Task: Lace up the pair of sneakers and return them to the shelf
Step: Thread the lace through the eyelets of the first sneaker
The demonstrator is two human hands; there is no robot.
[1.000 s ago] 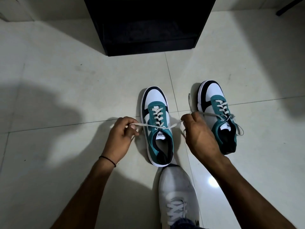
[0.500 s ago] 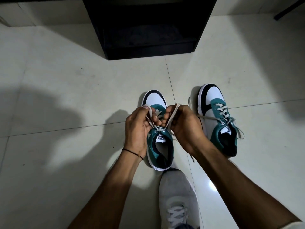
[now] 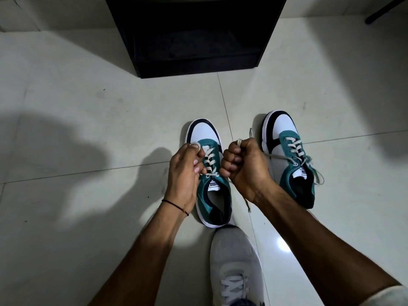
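Two teal, white and black sneakers stand on the tiled floor, toes pointing away from me. Over the left sneaker (image 3: 209,186), my left hand (image 3: 185,173) pinches one end of its white lace (image 3: 209,161). My right hand (image 3: 242,166) is a fist around the other end, which sticks up above the knuckles. Both hands hover just above the tongue, close together. The right sneaker (image 3: 289,157) stands apart to the right, laced, with loose lace ends trailing on both sides.
A black shelf unit (image 3: 194,34) stands on the floor straight ahead, its lower opening dark. My own foot in a grey shoe (image 3: 236,261) is planted just behind the left sneaker. A dark bar (image 3: 384,9) crosses the far right corner.
A second ago my hands were spread wide, pulling the lace ends sideways. They came together over the tongue and now hold the ends upward, slightly apart.
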